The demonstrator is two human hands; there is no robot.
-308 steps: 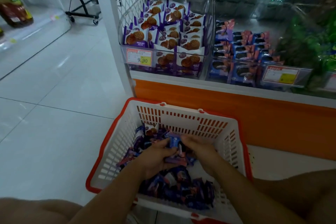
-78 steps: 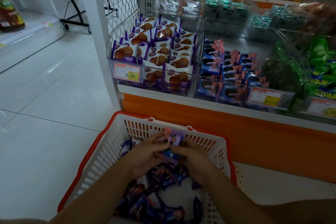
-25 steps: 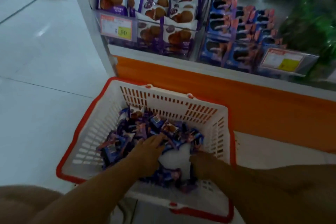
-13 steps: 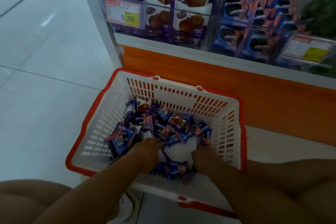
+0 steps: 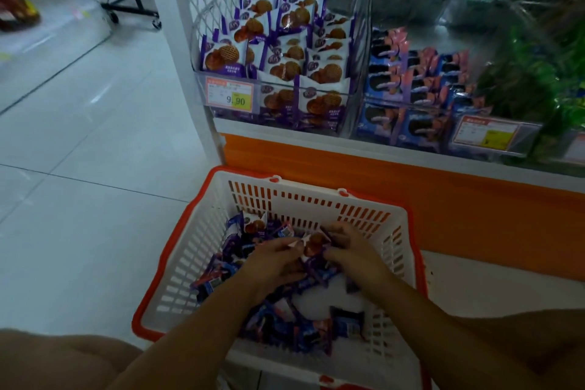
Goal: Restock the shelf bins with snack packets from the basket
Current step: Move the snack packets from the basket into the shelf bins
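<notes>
Two hands down inside the basket (image 5: 304,203), over its far half. Left hand (image 5: 275,258) with fingers curled, pinching the left edge of a white waffle packet (image 5: 311,245); right hand (image 5: 351,250) likewise curled, pinching the right edge of the same packet. Packet lifted just above the heap, near the basket's far wall, picture side up.

Under and around the hands, a loose heap of snack packets (image 5: 304,329), mostly dark blue and purple, spread from the basket's left wall to its near wall; a patch of white basket floor showing between the forearms. A second waffle packet (image 5: 254,225) propped at the basket's far-left corner, touching the heap.

Straight beyond the basket, an orange base panel (image 5: 443,199) with clear shelf bins above it. Beyond and slightly left of the basket, the waffle bin (image 5: 278,85), packed with upright purple-and-white packets, a price label (image 5: 229,98) reading 9.90 on its front. Beyond and to the right of the basket, the biscuit bin (image 5: 411,106), holding rows of blue-and-pink packets, with a second label (image 5: 486,136) too blurred to read. Further right, green packets (image 5: 538,73), blurred.

Left of the basket, pale floor tiles (image 5: 79,168); well beyond them, a black wheeled stand (image 5: 133,6).
</notes>
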